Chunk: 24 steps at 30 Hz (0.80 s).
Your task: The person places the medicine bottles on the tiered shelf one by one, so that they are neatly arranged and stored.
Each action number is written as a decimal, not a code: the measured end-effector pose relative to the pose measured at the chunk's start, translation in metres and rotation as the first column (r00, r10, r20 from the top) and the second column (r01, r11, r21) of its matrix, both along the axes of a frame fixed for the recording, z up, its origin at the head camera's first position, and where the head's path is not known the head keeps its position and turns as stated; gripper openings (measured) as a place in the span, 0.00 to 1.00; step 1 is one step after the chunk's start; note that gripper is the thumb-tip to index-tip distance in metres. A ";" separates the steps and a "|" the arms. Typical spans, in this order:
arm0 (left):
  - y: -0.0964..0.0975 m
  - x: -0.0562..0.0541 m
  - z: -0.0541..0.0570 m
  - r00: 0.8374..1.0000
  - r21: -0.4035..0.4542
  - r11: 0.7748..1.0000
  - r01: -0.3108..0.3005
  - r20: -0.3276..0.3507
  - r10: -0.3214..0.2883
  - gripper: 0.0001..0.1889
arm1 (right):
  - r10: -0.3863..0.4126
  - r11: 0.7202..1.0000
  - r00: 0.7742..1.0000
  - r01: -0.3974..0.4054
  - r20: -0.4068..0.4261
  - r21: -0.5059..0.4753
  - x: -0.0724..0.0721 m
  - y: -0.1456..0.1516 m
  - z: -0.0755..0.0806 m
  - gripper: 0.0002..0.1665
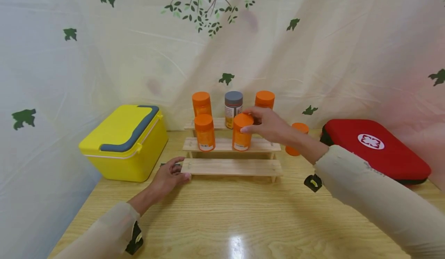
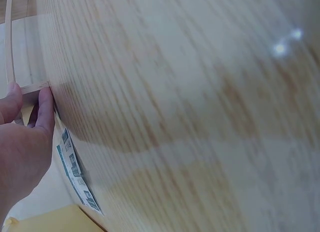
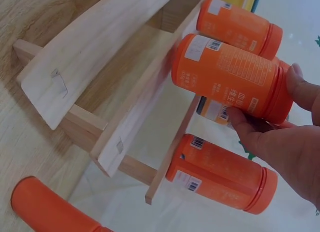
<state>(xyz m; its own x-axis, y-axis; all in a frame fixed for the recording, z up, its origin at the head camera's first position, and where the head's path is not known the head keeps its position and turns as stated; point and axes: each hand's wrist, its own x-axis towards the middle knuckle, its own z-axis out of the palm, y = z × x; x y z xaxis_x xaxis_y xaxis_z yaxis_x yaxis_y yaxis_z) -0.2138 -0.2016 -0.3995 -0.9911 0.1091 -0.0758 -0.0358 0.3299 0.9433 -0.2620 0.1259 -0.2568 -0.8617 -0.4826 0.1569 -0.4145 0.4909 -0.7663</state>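
Note:
My right hand (image 1: 267, 124) grips an orange bottle (image 3: 227, 74) round its lid, with the bottle upright at the middle step of a three-tier wooden rack (image 1: 231, 167). Another orange bottle (image 1: 205, 133) stands to its left on that step. Behind, on the top step, are a grey-lidded bottle (image 1: 233, 106) and two orange ones, left (image 1: 201, 103) and right (image 3: 220, 174). At the rack's lower left end, my left hand (image 1: 170, 177) pinches the board between thumb and fingers; the left wrist view shows the fingertips on the board end (image 2: 36, 86).
A yellow box (image 1: 125, 143) with a blue-grey handle sits left of the rack. One more orange bottle (image 1: 295, 149) stands on the table right of the rack, partly behind my right forearm. Farther right lies a red case (image 1: 375, 150). A printed cloth (image 1: 174, 58) hangs behind.

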 end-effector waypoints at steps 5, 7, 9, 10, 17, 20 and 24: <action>0.000 0.001 0.000 1.000 -0.007 1.000 -0.001 0.000 0.001 0.32 | 0.010 0.999 1.000 -0.009 0.025 -0.031 -0.004 -0.007 -0.006 0.28; 0.000 0.001 0.001 1.000 -0.008 1.000 -0.002 0.003 0.002 0.32 | 0.006 0.999 1.000 -0.005 0.028 -0.035 -0.005 -0.009 -0.008 0.28; 0.000 0.001 0.001 1.000 -0.004 1.000 -0.002 0.007 0.002 0.32 | -0.007 1.000 1.000 0.008 0.026 -0.027 -0.006 -0.011 -0.009 0.28; 0.000 0.001 0.000 1.000 -0.005 1.000 -0.004 0.008 0.004 0.32 | -0.015 1.000 1.000 0.015 0.023 -0.020 -0.007 -0.012 -0.009 0.29; 0.000 0.002 0.000 1.000 0.002 1.000 -0.002 0.009 0.002 0.32 | -0.055 0.998 0.998 0.056 -0.022 0.029 -0.010 -0.015 -0.009 0.29; -0.001 0.002 0.001 1.000 -0.001 1.000 0.004 0.002 -0.004 0.33 | -0.061 0.998 0.998 0.062 -0.030 0.018 -0.010 -0.016 -0.009 0.28; -0.001 0.002 0.001 1.000 -0.002 1.000 0.005 0.000 -0.005 0.33 | -0.088 0.996 0.996 0.088 -0.027 -0.002 -0.008 -0.017 -0.010 0.29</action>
